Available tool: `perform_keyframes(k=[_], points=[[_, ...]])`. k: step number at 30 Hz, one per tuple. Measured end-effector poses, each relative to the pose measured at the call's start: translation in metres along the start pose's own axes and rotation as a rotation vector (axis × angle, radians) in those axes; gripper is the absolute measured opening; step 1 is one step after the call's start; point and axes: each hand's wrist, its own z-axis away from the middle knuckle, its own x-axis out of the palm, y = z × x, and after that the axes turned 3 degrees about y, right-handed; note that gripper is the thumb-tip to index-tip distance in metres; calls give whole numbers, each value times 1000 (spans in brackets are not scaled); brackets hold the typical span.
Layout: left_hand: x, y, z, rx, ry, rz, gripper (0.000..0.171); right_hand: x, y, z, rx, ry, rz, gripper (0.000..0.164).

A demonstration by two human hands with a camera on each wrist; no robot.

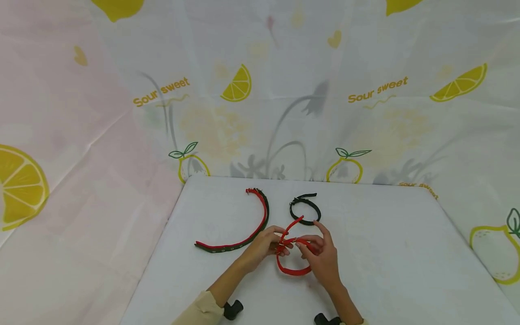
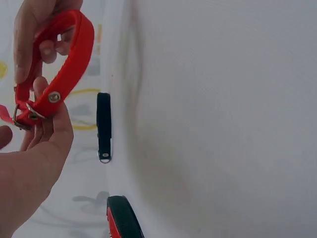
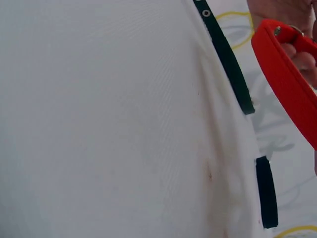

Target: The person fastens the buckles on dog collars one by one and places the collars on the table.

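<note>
A red collar (image 1: 294, 272) is bent into a loop and held up between both hands. My left hand (image 1: 262, 246) grips it at the metal buckle (image 2: 22, 118), beside a D-ring and a rivet, as the left wrist view shows. One end of the strap sticks out past the buckle, toward the back of the table. On the loop's other side my right hand (image 1: 325, 262) pinches the strap between thumb and fingers, its index finger stretched outward. In the right wrist view the wide red band is cut off by the frame's edge, and the right hand's grip is mostly out of sight.
A closed black collar (image 1: 316, 208) lies just behind the hands. To the left, a dark green collar with red lining (image 1: 266, 212) lies open in a curve. Both rest on the white table (image 1: 390, 243), with a lemon-print cloth (image 1: 284, 90) behind.
</note>
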Motion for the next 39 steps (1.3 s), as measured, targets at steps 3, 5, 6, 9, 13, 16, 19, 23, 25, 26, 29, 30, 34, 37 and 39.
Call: perform_keyframes(k=[3, 5, 6, 9, 13, 16, 19, 23, 25, 26, 29, 30, 34, 37, 39], points=[[-2, -3, 2, 77, -8, -39, 31, -1, -7, -1, 34, 28, -46, 61], [-3, -6, 4, 136, -17, -53, 34, -1, -8, -2, 70, 50, -56, 50], [-3, -6, 4, 162, -16, -56, 36, -1, -8, -2, 92, 59, -63, 45], [-3, -6, 5, 209, 3, -82, 37, -1, -6, -3, 169, 72, -98, 31], [3, 10, 14, 251, 22, -116, 42, 0, -3, -2, 202, 74, -132, 23], [6, 22, 19, 284, 14, -144, 49, 1, 12, -1, 180, 66, -149, 26], [7, 21, 19, 302, 14, -158, 48, 2, 28, -1, 150, 55, -159, 33], [7, 18, 17, 320, 33, -144, 36, 2, 33, 0, 148, 31, -148, 33], [7, 17, 16, 318, 51, -138, 33, 2, 30, 0, 156, 17, -126, 31], [6, 17, 16, 310, 60, -134, 32, 1, 29, -1, 166, 11, -114, 30], [4, 14, 14, 276, 81, -110, 35, 0, 23, -3, 192, 0, -66, 25], [3, 13, 14, 263, 87, -100, 36, 0, 21, -3, 204, -5, -50, 23], [-2, 2, 8, 255, 108, -76, 34, -3, 18, -5, 262, -31, -16, 19], [-6, -8, 4, 257, 125, -68, 32, -7, 21, -5, 316, -67, -20, 19], [-9, -13, 2, 244, 134, -76, 31, -9, 24, -6, 350, -94, -27, 21]])
